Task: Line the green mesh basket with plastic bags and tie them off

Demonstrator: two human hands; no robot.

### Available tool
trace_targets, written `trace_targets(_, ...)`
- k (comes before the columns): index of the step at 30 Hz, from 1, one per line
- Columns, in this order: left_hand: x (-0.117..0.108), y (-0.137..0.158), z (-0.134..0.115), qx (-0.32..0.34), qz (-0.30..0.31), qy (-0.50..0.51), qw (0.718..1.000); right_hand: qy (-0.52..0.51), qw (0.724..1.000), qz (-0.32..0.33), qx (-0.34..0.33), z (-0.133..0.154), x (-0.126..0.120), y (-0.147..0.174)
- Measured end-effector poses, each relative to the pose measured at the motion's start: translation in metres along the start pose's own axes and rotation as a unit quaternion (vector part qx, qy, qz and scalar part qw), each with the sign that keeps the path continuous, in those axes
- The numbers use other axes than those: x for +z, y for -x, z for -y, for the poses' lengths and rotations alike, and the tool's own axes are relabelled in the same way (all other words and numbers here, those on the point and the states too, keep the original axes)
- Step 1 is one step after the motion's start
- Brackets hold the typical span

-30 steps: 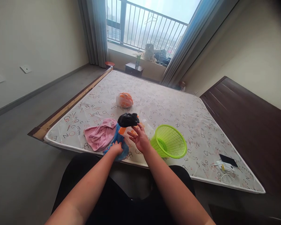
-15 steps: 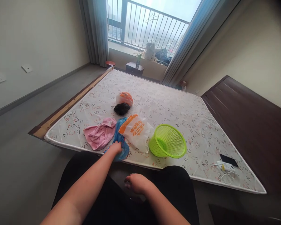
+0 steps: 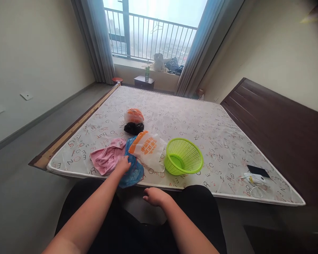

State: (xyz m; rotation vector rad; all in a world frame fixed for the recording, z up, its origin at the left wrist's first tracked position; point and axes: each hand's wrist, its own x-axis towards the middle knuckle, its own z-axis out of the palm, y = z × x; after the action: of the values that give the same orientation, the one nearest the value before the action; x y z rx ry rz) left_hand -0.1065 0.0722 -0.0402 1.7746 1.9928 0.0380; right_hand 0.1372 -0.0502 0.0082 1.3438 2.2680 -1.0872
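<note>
On the mattress (image 3: 190,120), near its front edge, a crumpled blue plastic bag (image 3: 134,173) lies beside a pink towel (image 3: 106,158). My left hand (image 3: 124,164) rests where the towel and the blue bag meet; its fingertips are partly hidden, so its grip is unclear. A white plastic bag (image 3: 149,148) with orange print overlaps the blue bag's right side. Over my lap, just off the mattress edge, my right hand (image 3: 155,197) hangs with loosely bent fingers apart and nothing in them. A green plastic basket (image 3: 184,157) stands to the right of the white bag.
Farther back lie a black plastic bag (image 3: 134,128) and an orange-and-white bag (image 3: 134,115). A phone (image 3: 258,171) and a white charger with its cable (image 3: 255,179) lie at the right. The dark headboard (image 3: 275,113) borders the right side; a nightstand (image 3: 144,82) stands behind.
My left hand has moved left off the middle of the blue bag to the towel's edge. The blue bag's near end lies more spread out. The view has shifted slightly.
</note>
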Motion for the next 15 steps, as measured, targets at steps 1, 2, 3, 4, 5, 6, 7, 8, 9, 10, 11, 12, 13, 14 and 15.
trace_targets(1,0.005,0.002,0.002,-0.006,0.017,-0.006,1.000,-0.005,1.000,-0.004,0.000,-0.002,0.001,-0.002)
trace_targets(2,0.010,0.005,0.003,-0.009,0.034,-0.011,0.999,-0.008,1.000,-0.009,-0.001,-0.003,0.003,-0.004)
trace_targets(3,0.015,0.007,0.004,-0.009,0.049,-0.015,0.999,-0.010,1.000,-0.013,-0.002,-0.004,0.004,-0.005)
trace_targets(4,0.020,0.009,0.004,-0.009,0.062,-0.018,0.998,-0.011,1.000,-0.016,-0.003,-0.004,0.004,-0.007)
trace_targets(5,0.024,0.010,0.003,-0.008,0.072,-0.020,0.997,-0.011,1.000,-0.016,-0.005,-0.004,0.005,-0.008)
trace_targets(6,0.026,0.010,0.001,-0.008,0.080,-0.021,0.997,-0.011,1.000,-0.013,-0.007,-0.003,0.005,-0.008)
trace_targets(7,0.028,0.010,-0.001,-0.007,0.085,-0.020,0.996,-0.011,1.000,-0.010,-0.008,-0.003,0.005,-0.009)
trace_targets(8,0.028,0.010,-0.003,-0.006,0.088,-0.019,0.996,-0.010,1.000,-0.007,-0.009,-0.002,0.004,-0.009)
trace_targets(9,0.027,0.009,-0.005,-0.004,0.089,-0.015,0.996,-0.008,1.000,-0.005,-0.010,-0.002,0.004,-0.010)
trace_targets(10,0.026,0.008,-0.007,-0.002,0.088,-0.011,0.996,-0.006,1.000,-0.004,-0.010,-0.001,0.005,-0.010)
trace_targets(11,0.024,0.008,-0.009,0.000,0.087,-0.005,0.996,-0.005,1.000,-0.004,-0.011,-0.001,0.005,-0.011)
trace_targets(12,0.022,0.007,-0.011,0.000,0.085,0.001,0.996,-0.004,1.000,-0.005,-0.011,-0.002,0.005,-0.011)
trace_targets(13,0.020,0.007,-0.013,0.001,0.083,0.007,0.996,-0.004,1.000,-0.006,-0.011,-0.002,0.006,-0.011)
trace_targets(14,0.018,0.007,-0.015,0.000,0.082,0.014,0.997,-0.004,1.000,-0.005,-0.011,-0.002,0.006,-0.012)
trace_targets(15,0.015,0.007,-0.017,0.000,0.081,0.021,0.997,-0.005,1.000,-0.005,-0.010,-0.003,0.006,-0.012)
